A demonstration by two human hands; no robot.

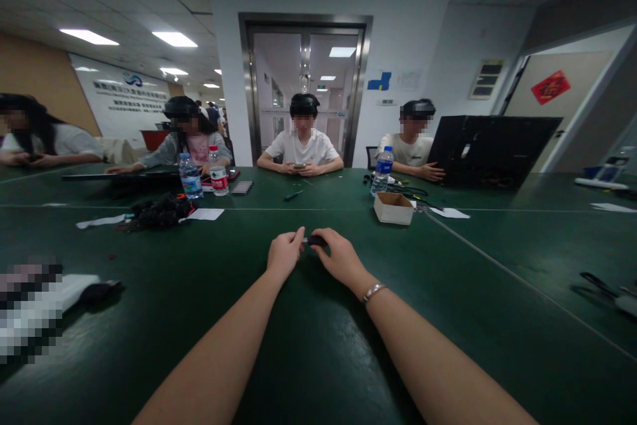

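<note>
Between my hands, just above the green tabletop, is a small black stick-like object (315, 240) with a short lighter, metal-looking end toward the left. It is too small to name. My right hand (341, 258), with a silver bracelet on the wrist, pinches its black part between thumb and fingers. At the lighter end, my left hand (285, 256) is closed, thumb up against the fingers. What lies inside the left fingers is hidden, but they appear to grip that end.
On the green table (308, 345) stand a small open cardboard box (393, 209), water bottles (190, 176) and a big black panel (492, 150). A screwdriver (293, 195) and a black cable bundle (162, 211) lie beyond my hands. Several people sit across the table.
</note>
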